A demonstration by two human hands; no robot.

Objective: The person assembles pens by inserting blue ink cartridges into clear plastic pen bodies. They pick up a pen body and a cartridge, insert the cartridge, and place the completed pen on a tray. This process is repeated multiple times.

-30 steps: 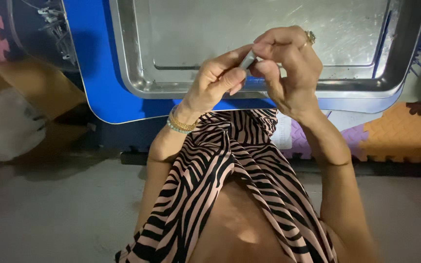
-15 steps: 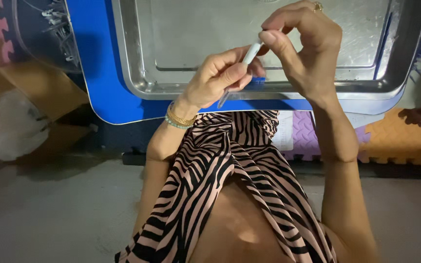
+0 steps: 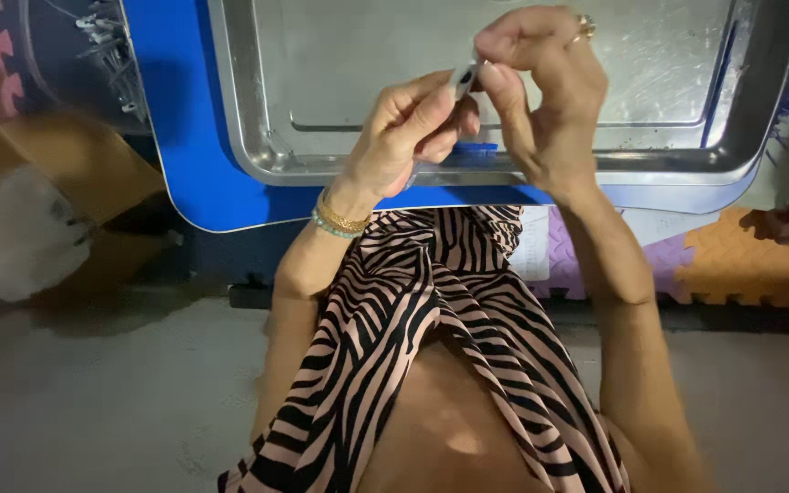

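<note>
Above the metal tray (image 3: 257, 137) | both hands pinching a small pale piece (image 3: 464, 78) | left hand (image 3: 408, 128) fingers clamped on it, steadying | right hand (image 3: 541, 91) fingers gripping its top, working it.

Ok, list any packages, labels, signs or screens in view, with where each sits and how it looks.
Cardboard box: far left on the floor, brown, open, beside the blue table edge.
White plastic bag: in front of the box, crumpled, translucent white.
White sheet: under the table edge by the purple mat, whether printed cannot be told.
No signs or screens.
</note>
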